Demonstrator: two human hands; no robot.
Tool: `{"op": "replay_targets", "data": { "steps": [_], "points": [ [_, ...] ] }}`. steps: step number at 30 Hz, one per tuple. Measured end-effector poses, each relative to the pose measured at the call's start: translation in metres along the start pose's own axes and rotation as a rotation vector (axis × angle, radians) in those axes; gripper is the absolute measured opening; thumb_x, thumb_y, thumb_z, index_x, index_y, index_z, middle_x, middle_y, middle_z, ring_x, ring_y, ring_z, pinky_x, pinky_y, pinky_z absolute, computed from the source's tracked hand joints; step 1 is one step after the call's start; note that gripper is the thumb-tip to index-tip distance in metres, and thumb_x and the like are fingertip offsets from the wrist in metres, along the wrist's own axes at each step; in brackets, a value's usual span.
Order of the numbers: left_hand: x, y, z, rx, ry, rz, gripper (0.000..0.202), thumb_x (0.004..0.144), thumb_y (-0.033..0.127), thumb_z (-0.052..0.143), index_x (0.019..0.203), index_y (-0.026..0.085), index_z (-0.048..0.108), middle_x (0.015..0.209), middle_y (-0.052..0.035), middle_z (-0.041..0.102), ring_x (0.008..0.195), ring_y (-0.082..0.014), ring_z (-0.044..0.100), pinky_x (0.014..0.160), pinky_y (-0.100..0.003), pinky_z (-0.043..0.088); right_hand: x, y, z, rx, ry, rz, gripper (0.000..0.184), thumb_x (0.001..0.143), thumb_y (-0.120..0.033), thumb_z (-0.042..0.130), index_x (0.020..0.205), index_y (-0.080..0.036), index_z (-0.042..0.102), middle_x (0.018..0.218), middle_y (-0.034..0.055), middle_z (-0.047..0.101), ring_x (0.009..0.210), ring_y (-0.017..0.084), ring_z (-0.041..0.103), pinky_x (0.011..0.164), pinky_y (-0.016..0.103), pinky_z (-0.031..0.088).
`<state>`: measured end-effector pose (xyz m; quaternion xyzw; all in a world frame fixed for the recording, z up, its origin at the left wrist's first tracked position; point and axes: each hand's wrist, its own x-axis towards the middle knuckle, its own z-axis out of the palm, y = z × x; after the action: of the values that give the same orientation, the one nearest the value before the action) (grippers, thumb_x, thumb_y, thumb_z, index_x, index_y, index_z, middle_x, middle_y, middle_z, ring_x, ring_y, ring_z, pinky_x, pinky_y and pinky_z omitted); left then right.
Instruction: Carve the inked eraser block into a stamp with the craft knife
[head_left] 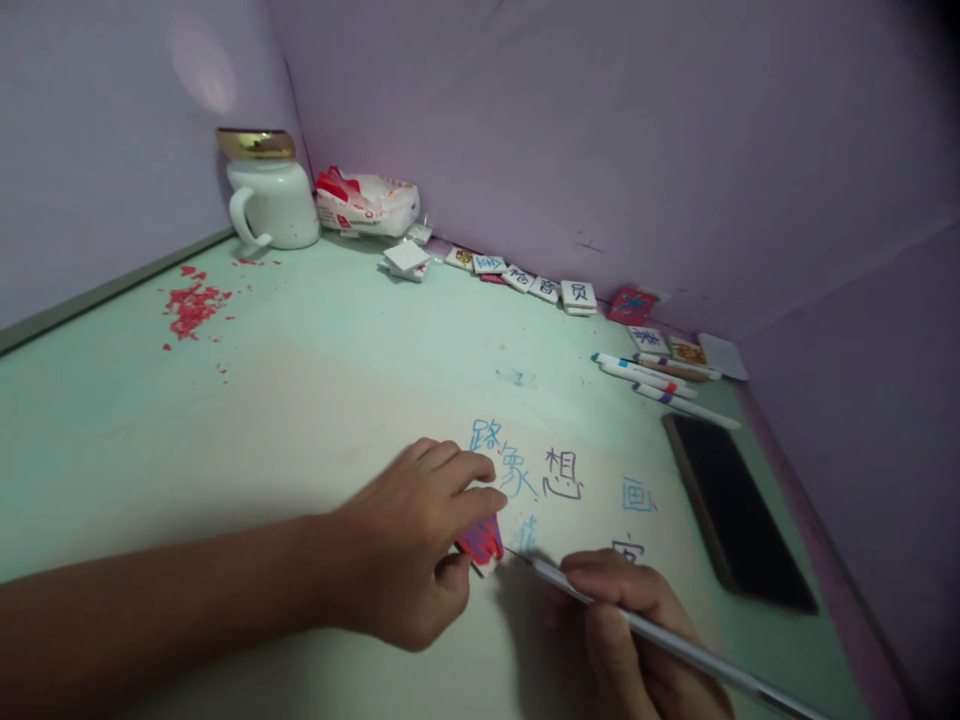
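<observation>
My left hand (420, 540) is closed around a small square tile (481, 540), its fingers and thumb pressing the edges against the table. The tile's face is red with purple marks, and a white patch shows at its near corner. In my right hand (637, 630) is a slim silver pen-like tool (675, 640) with a thin dark pointed tip. That tip is at the tile's right edge; whether it touches cannot be made out. Blue and purple Chinese characters (561, 474) are written on the tabletop just beyond both hands.
A dark phone (739, 515) lies at the right. Several markers (649, 377) are behind it. Character tiles (578, 294) line the back wall. At the back left stand a white mug (274, 200) with a gold lid and a tissue pack (371, 205). Red scraps (193, 308) are scattered at the left.
</observation>
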<state>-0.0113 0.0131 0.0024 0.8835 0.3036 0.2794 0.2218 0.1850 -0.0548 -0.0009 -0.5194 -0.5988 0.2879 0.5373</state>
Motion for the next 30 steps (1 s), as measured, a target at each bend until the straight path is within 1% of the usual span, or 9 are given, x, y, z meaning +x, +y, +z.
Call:
{"op": "replay_targets", "data": {
  "steps": [5, 11, 13, 17, 21, 27, 30],
  "points": [
    [0.001, 0.000, 0.000, -0.007, -0.002, 0.003, 0.046, 0.059, 0.006, 0.052, 0.103, 0.010, 0.061, 0.109, -0.0174, 0.059, 0.095, -0.0289, 0.054, 0.085, -0.046, 0.045, -0.007, -0.001, 0.011, -0.020, 0.070, 0.033, 0.019, 0.095, -0.038, 0.055, 0.085, -0.024, 0.064, 0.072, 0.0000, 0.061, 0.061, 0.013, 0.055, 0.055, 0.023, 0.043],
    [0.002, 0.000, 0.000, 0.003, 0.000, -0.008, 0.047, 0.059, 0.006, 0.052, 0.105, 0.012, 0.060, 0.110, -0.0164, 0.059, 0.095, -0.0284, 0.054, 0.085, -0.046, 0.045, -0.009, 0.002, 0.014, -0.035, 0.046, 0.027, 0.019, 0.097, -0.039, 0.051, 0.087, -0.027, 0.062, 0.080, -0.0008, 0.065, 0.067, 0.012, 0.057, 0.063, 0.022, 0.044],
    [0.002, 0.000, 0.000, 0.006, -0.013, -0.017, 0.047, 0.059, 0.007, 0.053, 0.106, 0.013, 0.059, 0.110, -0.0158, 0.059, 0.095, -0.0283, 0.054, 0.085, -0.046, 0.046, -0.008, 0.003, 0.014, -0.045, 0.028, 0.032, 0.019, 0.097, -0.040, 0.051, 0.087, -0.027, 0.061, 0.079, -0.0019, 0.064, 0.068, 0.012, 0.057, 0.064, 0.022, 0.043],
    [0.002, 0.001, 0.000, 0.009, -0.012, -0.014, 0.046, 0.059, 0.007, 0.053, 0.104, 0.012, 0.060, 0.110, -0.0159, 0.059, 0.095, -0.0287, 0.054, 0.085, -0.045, 0.046, -0.009, 0.003, 0.012, -0.062, 0.008, 0.057, 0.020, 0.097, -0.042, 0.050, 0.088, -0.027, 0.060, 0.077, -0.0032, 0.062, 0.065, 0.010, 0.054, 0.062, 0.021, 0.041],
    [0.001, 0.001, 0.001, 0.007, 0.000, -0.004, 0.047, 0.059, 0.007, 0.053, 0.105, 0.011, 0.060, 0.110, -0.0164, 0.059, 0.095, -0.0287, 0.054, 0.085, -0.045, 0.045, -0.010, 0.005, 0.012, -0.087, -0.016, 0.049, 0.019, 0.098, -0.040, 0.049, 0.091, -0.027, 0.060, 0.080, -0.0008, 0.064, 0.069, 0.012, 0.057, 0.061, 0.022, 0.042],
    [0.001, 0.001, 0.001, 0.013, 0.002, -0.012, 0.046, 0.059, 0.007, 0.053, 0.104, 0.011, 0.060, 0.108, -0.0160, 0.059, 0.093, -0.0284, 0.054, 0.083, -0.045, 0.046, -0.008, 0.011, 0.008, -0.146, -0.059, -0.010, 0.020, 0.099, -0.038, 0.046, 0.092, -0.025, 0.059, 0.081, 0.0012, 0.065, 0.068, 0.013, 0.061, 0.058, 0.023, 0.044],
    [0.002, 0.001, 0.000, 0.021, 0.001, -0.014, 0.047, 0.059, 0.007, 0.053, 0.104, 0.011, 0.060, 0.107, -0.0155, 0.059, 0.093, -0.0282, 0.054, 0.083, -0.045, 0.046, -0.004, 0.014, 0.002, -0.159, -0.119, -0.077, 0.021, 0.099, -0.037, 0.044, 0.089, -0.024, 0.057, 0.075, -0.0003, 0.063, 0.061, 0.011, 0.058, 0.053, 0.021, 0.042]
  ]
}}
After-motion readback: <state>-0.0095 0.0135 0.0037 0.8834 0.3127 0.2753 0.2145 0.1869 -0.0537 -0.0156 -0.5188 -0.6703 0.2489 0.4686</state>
